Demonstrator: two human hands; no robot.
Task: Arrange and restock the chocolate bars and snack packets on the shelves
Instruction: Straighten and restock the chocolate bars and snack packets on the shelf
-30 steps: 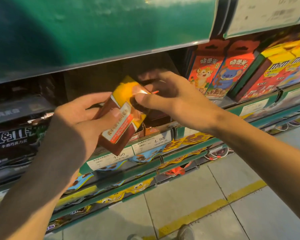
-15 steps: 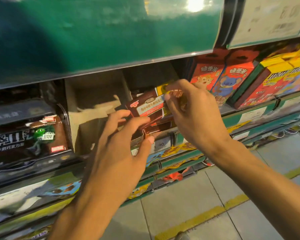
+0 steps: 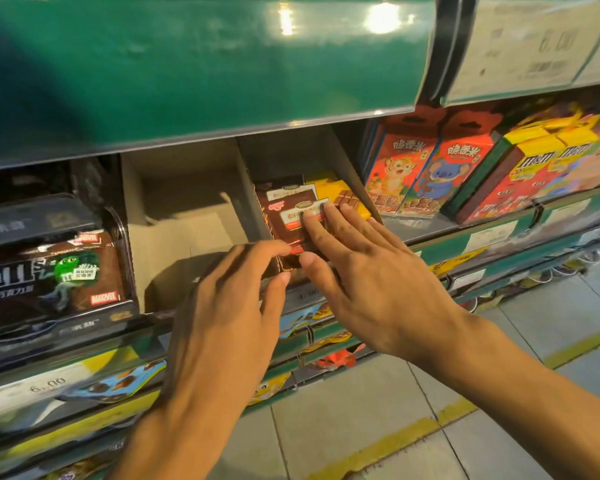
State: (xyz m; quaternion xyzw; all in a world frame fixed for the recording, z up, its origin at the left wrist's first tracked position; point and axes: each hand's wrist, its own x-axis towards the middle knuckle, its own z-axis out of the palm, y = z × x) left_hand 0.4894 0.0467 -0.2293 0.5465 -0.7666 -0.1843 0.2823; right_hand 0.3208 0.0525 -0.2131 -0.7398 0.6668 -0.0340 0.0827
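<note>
Chocolate bar [image 3: 297, 221] now lies in its cardboard tray [image 3: 253, 216], your right hand [image 3: 371, 275] flat on it, left hand [image 3: 229, 299] fingers loose: restocked.

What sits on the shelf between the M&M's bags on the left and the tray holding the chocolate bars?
In the head view, an open cardboard tray sits between the M&M's bags and the chocolate bars; nothing shows inside it.
</note>
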